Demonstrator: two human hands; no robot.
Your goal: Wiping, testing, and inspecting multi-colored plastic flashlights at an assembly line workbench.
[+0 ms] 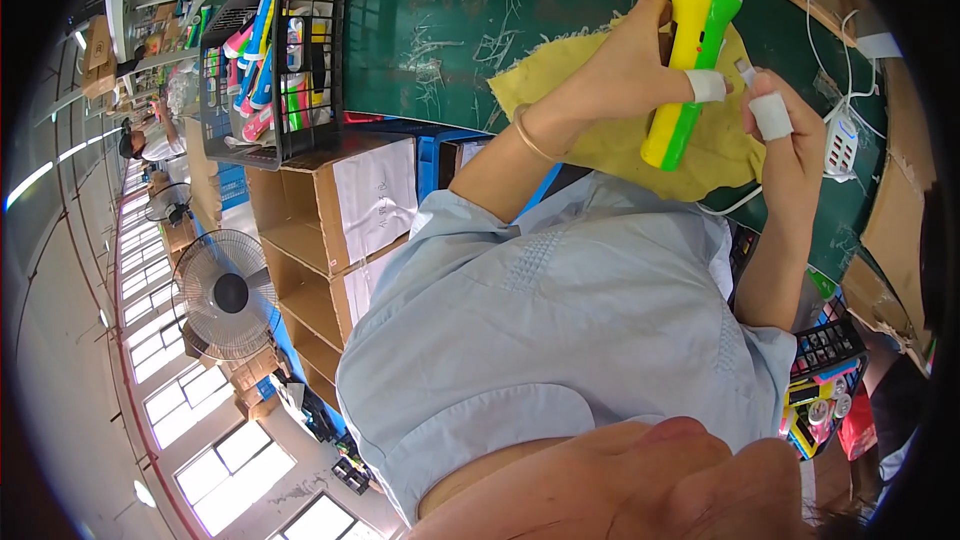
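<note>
A yellow and green flashlight (697, 50) with a white rim round its head is in my left hand (640, 55). It stands tilted, its wide head at the far end, and my taped thumb presses across its body. My right hand (785, 125), close to the right of it, pinches a small white cable plug (745, 70) between the fingertips, with white tape on that thumb too. Plug and flashlight are apart. Beneath them a yellow cloth (590, 140) lies on the green work table (420, 30). My left fingers are partly hidden behind the flashlight.
On the left a black basket (285, 60) holds several colourful flashlights. A white multi-port charger (842, 145) with cables lies at the right. Another basket (828, 350) with flashlights is at lower right. Cardboard shelves (300, 230) and a fan (228, 292) stand to the left.
</note>
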